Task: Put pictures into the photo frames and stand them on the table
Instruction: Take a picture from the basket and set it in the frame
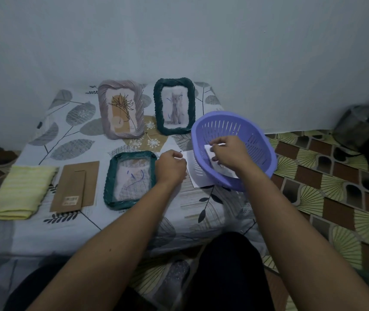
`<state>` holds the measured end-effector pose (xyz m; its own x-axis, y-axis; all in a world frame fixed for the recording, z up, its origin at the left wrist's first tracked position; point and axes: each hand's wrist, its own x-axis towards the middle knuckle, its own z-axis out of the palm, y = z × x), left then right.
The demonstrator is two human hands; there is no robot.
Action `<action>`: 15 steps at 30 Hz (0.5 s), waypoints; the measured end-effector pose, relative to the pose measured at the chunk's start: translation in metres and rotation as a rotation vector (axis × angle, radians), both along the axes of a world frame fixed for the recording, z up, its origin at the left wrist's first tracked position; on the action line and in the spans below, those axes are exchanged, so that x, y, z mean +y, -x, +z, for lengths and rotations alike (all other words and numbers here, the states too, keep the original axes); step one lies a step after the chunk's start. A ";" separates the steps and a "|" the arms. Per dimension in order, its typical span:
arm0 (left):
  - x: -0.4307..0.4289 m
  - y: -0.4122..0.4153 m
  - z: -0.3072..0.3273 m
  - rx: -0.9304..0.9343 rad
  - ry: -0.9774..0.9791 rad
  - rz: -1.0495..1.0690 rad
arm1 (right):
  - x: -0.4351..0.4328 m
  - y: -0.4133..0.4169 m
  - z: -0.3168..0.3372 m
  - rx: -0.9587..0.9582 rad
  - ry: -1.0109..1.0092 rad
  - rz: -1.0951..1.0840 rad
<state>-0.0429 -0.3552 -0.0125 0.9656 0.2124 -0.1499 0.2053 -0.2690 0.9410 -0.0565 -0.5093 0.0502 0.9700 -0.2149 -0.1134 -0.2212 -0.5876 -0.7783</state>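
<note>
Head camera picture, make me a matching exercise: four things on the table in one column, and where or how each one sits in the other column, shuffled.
Things
A. pale frame
B. green frame nearest the person
C. brown backing board
D. purple basket

States
1. lies flat beside the yellow cloth
2. stands upright, plant drawing inside
3. holds the white paper that the right hand pinches
4. lies flat, tablecloth showing through it

Pairs: A-2, B-4, C-1, D-3
</note>
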 end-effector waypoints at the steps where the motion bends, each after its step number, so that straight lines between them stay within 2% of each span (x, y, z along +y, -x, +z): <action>1: 0.000 0.000 0.004 -0.023 -0.001 -0.028 | -0.006 -0.003 0.000 0.017 0.047 -0.013; 6: -0.005 0.001 0.026 -0.091 0.032 -0.099 | -0.027 -0.010 -0.004 0.119 0.317 -0.024; 10: -0.009 0.001 0.034 -0.089 0.024 -0.152 | -0.026 -0.017 -0.017 0.238 0.490 0.092; 15: -0.009 0.000 0.033 -0.087 -0.067 -0.176 | -0.019 -0.017 -0.029 0.349 0.581 0.188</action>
<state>-0.0434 -0.3641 0.0208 0.9974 0.0463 -0.0555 0.0684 -0.3557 0.9321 -0.0394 -0.5281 0.0215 0.9243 -0.1676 -0.3428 -0.2552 -0.9395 -0.2285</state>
